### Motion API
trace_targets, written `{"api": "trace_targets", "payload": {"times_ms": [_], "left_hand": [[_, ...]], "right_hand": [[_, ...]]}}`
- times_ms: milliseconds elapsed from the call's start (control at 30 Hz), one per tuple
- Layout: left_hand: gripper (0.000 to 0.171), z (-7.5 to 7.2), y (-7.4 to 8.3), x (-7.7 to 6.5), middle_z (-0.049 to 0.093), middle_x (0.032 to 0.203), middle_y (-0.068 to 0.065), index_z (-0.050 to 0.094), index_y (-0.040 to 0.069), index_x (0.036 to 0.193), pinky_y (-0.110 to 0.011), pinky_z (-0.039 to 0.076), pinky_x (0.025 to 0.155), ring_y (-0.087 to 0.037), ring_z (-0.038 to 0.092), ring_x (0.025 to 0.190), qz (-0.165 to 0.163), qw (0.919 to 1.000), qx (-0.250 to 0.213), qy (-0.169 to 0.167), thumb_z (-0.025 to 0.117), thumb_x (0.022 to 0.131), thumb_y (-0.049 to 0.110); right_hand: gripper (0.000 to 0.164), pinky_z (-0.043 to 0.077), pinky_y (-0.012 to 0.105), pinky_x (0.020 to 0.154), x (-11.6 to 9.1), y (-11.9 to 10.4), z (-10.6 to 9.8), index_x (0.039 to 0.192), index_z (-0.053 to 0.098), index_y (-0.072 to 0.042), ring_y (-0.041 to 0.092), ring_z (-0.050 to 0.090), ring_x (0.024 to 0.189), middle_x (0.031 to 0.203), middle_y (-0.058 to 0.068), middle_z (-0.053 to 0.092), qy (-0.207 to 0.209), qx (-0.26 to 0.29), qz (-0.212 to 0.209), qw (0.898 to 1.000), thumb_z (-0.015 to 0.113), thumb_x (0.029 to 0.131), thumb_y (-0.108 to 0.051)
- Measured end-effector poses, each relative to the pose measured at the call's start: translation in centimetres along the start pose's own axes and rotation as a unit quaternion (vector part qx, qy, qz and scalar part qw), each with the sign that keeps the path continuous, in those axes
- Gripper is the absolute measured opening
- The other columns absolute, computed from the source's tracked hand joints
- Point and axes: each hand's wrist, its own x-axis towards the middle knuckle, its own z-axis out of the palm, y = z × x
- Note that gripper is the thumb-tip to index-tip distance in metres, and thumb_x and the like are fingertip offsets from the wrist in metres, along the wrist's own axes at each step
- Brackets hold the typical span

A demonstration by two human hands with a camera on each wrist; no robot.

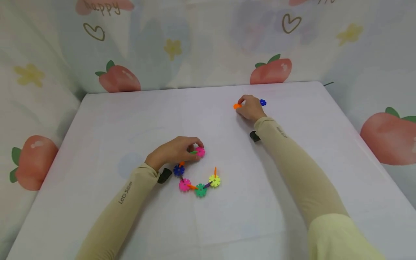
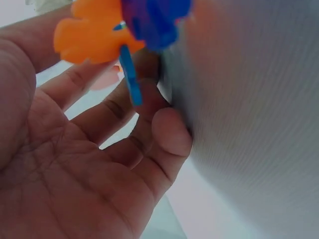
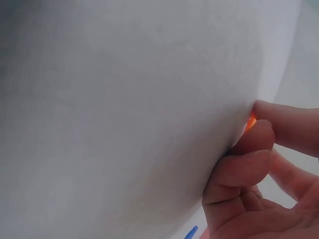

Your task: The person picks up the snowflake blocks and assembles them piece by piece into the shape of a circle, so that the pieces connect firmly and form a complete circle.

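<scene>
In the head view, my left hand (image 1: pixel 173 151) pinches a pink snowflake disc (image 1: pixel 200 152), with a green disc (image 1: pixel 194 152) edge-on beside it. A curved chain of interlocked discs runs below that hand: an orange disc (image 1: pixel 181 164), a blue disc (image 1: pixel 178 170), another pink disc (image 1: pixel 184 185), a teal disc (image 1: pixel 200 190) and a yellow disc (image 1: pixel 214 181) among them. Far back on the right, my right hand (image 1: pixel 251 108) grips an orange disc (image 1: pixel 237 106) between thumb and fingertip. The right wrist view shows only a sliver of that disc, mostly hidden by fingers.
Just beyond the right wrist lies a loose blue disc (image 1: pixel 263 102). A white cloth covers the table (image 1: pixel 136 115), and printed curtains (image 1: pixel 208 43) rise at its back and sides. Dark wrist cameras (image 1: pixel 164 176) hang under both wrists.
</scene>
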Motion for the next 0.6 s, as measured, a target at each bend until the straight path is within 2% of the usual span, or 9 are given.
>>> {"api": "trace_targets", "payload": {"times_ms": [100, 233, 367, 500, 600], "left_hand": [[0.036, 0.1, 0.0, -0.1, 0.064, 0.11, -0.008, 0.066, 0.016, 0.137, -0.039, 0.051, 0.088, -0.024, 0.058, 0.102, 0.0, 1.0, -0.003, 0.009, 0.076, 0.103, 0.022], [0.035, 0.4, 0.0, -0.2, 0.063, 0.109, -0.008, 0.066, 0.015, 0.135, -0.039, 0.051, 0.087, -0.024, 0.058, 0.101, 0.005, 0.9997, -0.011, 0.019, 0.077, 0.102, 0.021], [0.034, 0.6, -0.1, -0.3, 0.063, 0.105, -0.007, 0.066, 0.015, 0.133, -0.039, 0.05, 0.086, -0.023, 0.058, 0.098, 0.007, 0.9994, -0.02, 0.029, 0.078, 0.101, 0.02], [0.033, 0.6, -0.1, -0.4, 0.061, 0.1, -0.006, 0.066, 0.015, 0.13, -0.037, 0.049, 0.081, -0.022, 0.057, 0.092, 0.007, 0.9991, -0.024, 0.035, 0.079, 0.101, 0.02], [0.033, 0.6, -0.1, -0.5, 0.06, 0.098, -0.006, 0.066, 0.014, 0.13, -0.036, 0.048, 0.078, -0.022, 0.056, 0.088, 0.006, 0.999, -0.025, 0.037, 0.079, 0.101, 0.021]], "right_hand": [[0.033, 0.044, 0.045, 0.098, -0.2, 0.1, -0.1, 0.129, 0.054, 0.004, 0.036, 0.05, 0.11, 0.125, 0.023, 0.057, -0.003, 0.007, -0.005, 1.0, 0.063, 0.099, -0.005], [0.03, 0.045, 0.043, 0.096, -0.8, 0.4, -0.2, 0.123, 0.051, 0.003, 0.036, 0.052, 0.108, 0.118, 0.022, 0.057, -0.006, 0.026, -0.017, 1.0, 0.066, 0.099, -0.003], [0.027, 0.049, 0.036, 0.091, -1.8, 0.6, 0.0, 0.123, 0.054, 0.004, 0.033, 0.057, 0.103, 0.116, 0.021, 0.058, -0.014, 0.052, -0.033, 0.998, 0.066, 0.099, -0.002], [0.025, 0.054, 0.024, 0.077, -3.3, 0.2, 0.5, 0.123, 0.058, 0.004, 0.026, 0.064, 0.088, 0.111, 0.018, 0.061, -0.038, 0.094, -0.042, 0.994, 0.065, 0.1, -0.002], [0.022, 0.054, 0.023, 0.072, -4.6, -0.5, 1.0, 0.121, 0.063, 0.004, 0.024, 0.065, 0.082, 0.107, 0.017, 0.063, -0.06, 0.111, -0.061, 0.99, 0.066, 0.1, -0.002]]}}
